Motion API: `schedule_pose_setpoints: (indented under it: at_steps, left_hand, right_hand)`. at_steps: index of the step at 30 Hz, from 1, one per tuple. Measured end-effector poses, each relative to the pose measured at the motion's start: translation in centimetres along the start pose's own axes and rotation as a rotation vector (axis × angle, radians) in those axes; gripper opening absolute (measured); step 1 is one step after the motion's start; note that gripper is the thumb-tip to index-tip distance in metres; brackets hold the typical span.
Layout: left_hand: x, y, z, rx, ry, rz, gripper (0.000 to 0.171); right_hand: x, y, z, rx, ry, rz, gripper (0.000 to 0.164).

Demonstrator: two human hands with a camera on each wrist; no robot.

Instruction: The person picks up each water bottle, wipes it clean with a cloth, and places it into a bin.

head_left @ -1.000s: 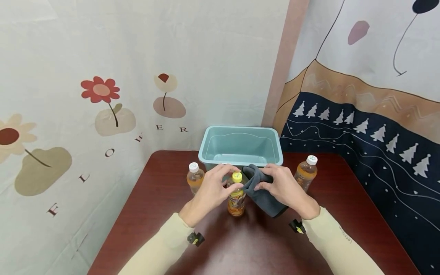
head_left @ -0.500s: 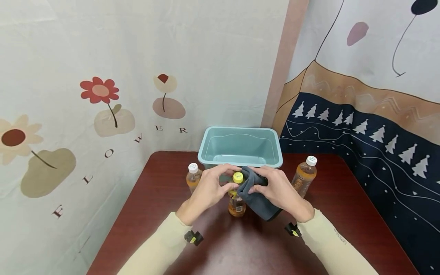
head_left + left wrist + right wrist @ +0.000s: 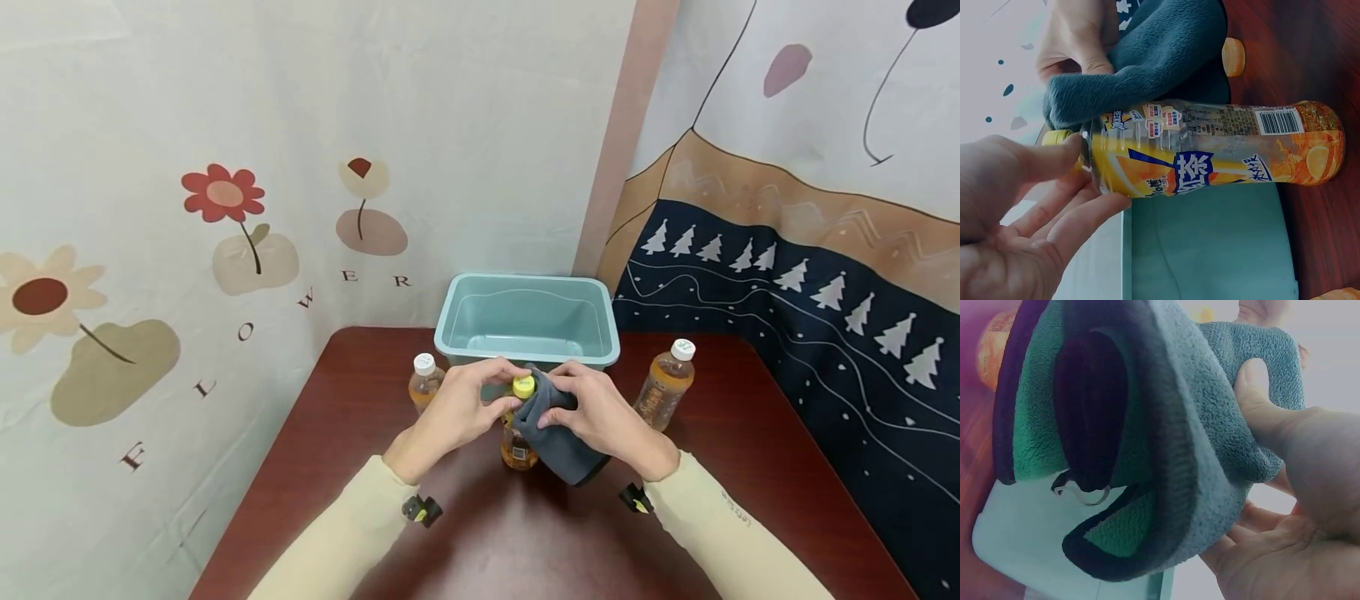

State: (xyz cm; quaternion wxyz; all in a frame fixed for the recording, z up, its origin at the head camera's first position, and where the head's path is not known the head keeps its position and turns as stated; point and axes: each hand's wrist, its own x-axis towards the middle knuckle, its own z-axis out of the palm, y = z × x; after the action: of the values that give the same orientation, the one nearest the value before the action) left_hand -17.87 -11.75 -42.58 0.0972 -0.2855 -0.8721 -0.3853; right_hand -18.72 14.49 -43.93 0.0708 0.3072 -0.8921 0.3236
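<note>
In the head view my left hand (image 3: 461,407) pinches a tea bottle (image 3: 1191,156) round its neck, just under the yellow cap (image 3: 523,387). The bottle stands upright, with orange-brown print and a barcode on its label. My right hand (image 3: 596,412) grips a dark blue-grey cloth (image 3: 564,448) between thumb and fingers. A fold of that cloth lies against the bottle's upper right side, up by the cap, and its free end hangs down. The right wrist view shows the cloth bunched into open folds, with the thumb pressed on its outer face.
A light blue plastic tub (image 3: 527,318) stands behind the hands, near the wall. White-capped bottles flank them: one left bottle (image 3: 425,385), partly behind my left hand, and one right bottle (image 3: 665,387). All stand on a dark red table (image 3: 480,542).
My right hand has moved left, bringing the cloth from beside the bottle onto its upper side. The bottle has turned, so its barcode now faces the head camera.
</note>
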Motion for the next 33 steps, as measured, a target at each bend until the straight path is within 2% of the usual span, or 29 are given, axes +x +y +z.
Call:
schedule_pose_setpoints:
  at_steps: [3,7,18,28,33]
  left_hand:
    - [-0.2,-0.1,0.1,-0.003,-0.013,-0.024,0.039]
    - [-0.4,-0.3,0.2,-0.017,0.000,-0.024,0.039]
    - [-0.4,-0.3,0.3,-0.041,0.027,0.000,0.036]
    - [-0.5,-0.7,0.8,-0.032,0.036,0.012,0.032]
    - [-0.4,-0.8,0.9,-0.022,0.042,0.020,0.032]
  right_hand:
    - [-0.2,0.3,0.1,0.001,-0.023,0.015,0.053]
    - [-0.3,0.6,0.3,0.005,-0.035,0.022,0.053]
    - [-0.4,1.9,1.9,-0.022,-0.050,0.030,0.031]
    - [-0.5,3.7,4.5,-0.029,-0.160,0.015,0.014]
    - [-0.3,4.3,5.5,-0.032,-0.201,0.010,0.014]
